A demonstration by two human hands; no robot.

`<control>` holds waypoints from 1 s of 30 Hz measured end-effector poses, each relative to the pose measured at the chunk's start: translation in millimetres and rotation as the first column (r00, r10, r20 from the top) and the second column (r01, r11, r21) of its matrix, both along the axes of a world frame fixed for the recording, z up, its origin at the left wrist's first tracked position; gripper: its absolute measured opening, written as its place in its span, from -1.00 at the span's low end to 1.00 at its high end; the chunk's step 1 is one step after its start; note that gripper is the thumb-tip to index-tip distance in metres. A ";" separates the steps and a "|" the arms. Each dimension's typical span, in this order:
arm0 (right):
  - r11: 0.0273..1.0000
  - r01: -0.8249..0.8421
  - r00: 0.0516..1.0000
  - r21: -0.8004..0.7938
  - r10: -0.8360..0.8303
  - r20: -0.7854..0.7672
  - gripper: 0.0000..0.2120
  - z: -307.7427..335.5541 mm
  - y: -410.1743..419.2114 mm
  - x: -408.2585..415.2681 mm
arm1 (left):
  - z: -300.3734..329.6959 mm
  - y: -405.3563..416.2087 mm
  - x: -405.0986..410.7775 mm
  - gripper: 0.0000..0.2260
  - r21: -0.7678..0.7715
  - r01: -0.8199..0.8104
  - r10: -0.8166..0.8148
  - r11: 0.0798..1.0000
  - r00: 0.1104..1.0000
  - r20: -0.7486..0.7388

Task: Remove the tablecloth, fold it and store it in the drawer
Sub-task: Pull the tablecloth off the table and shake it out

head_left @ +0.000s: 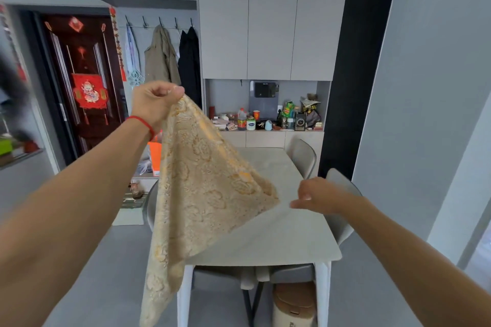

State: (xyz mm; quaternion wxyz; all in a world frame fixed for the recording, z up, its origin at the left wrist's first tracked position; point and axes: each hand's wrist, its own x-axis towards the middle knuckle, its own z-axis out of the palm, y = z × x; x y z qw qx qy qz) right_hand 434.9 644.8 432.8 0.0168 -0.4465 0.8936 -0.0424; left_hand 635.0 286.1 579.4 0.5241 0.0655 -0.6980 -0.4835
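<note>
A beige and gold lace tablecloth (204, 194) hangs in the air over the left part of the pale table (287, 233). My left hand (155, 103) pinches its top corner, raised high. The cloth's right corner reaches out over the tabletop, and its bottom corner hangs below the table's front edge. My right hand (316, 196) hovers above the table just right of that right corner, fingers loosely pointing at it, with a small gap between them and nothing in its grip. Drawer fronts (265, 138) run below the cluttered counter behind the table.
Grey chairs (303, 158) stand at the table's right and left sides, and another is tucked under the front. A bin (293, 305) sits under the table. Bottles and packets crowd the counter niche (265, 119). Coats (162, 58) hang on hooks beside a dark door (79, 82).
</note>
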 end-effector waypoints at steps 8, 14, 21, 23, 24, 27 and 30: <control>0.890 -0.205 0.942 -0.408 0.293 0.166 -0.70 -7.7 -34.4 33.9 | -28.0 -22.4 11.9 -0.89 0.058 0.024 -0.027 0.998 0.998 0.050; 0.958 -0.217 0.909 -0.190 0.269 0.319 -0.30 -27.9 -79.4 60.9 | -31.9 -20.4 21.6 -0.87 0.055 0.088 -0.090 0.995 0.995 0.040; 0.963 -0.233 0.952 0.138 0.255 -0.171 -0.60 7.3 -61.3 40.9 | -67.6 -56.6 50.0 -0.86 0.118 -0.068 0.055 0.991 0.993 0.109; 0.964 -0.236 0.954 0.126 0.254 -0.161 -0.59 17.7 -52.9 33.7 | -87.2 -65.7 54.4 -0.87 0.140 -0.086 0.066 0.986 0.988 0.137; 0.968 -0.234 0.955 0.095 0.247 -0.165 -0.59 20.6 -49.1 29.1 | -97.1 -69.4 56.5 -0.91 0.159 -0.087 0.063 0.983 0.987 0.149; 0.976 -0.211 0.951 0.058 0.218 -0.221 -0.54 28.3 -40.3 17.9 | -121.4 -75.9 59.1 -0.85 0.187 -0.098 0.067 0.977 0.985 0.161; 0.970 -0.203 0.916 0.137 0.238 -0.324 -0.62 36.7 -33.9 7.4 | -139.9 -74.7 58.0 -0.80 0.171 -0.120 0.086 0.978 0.977 0.195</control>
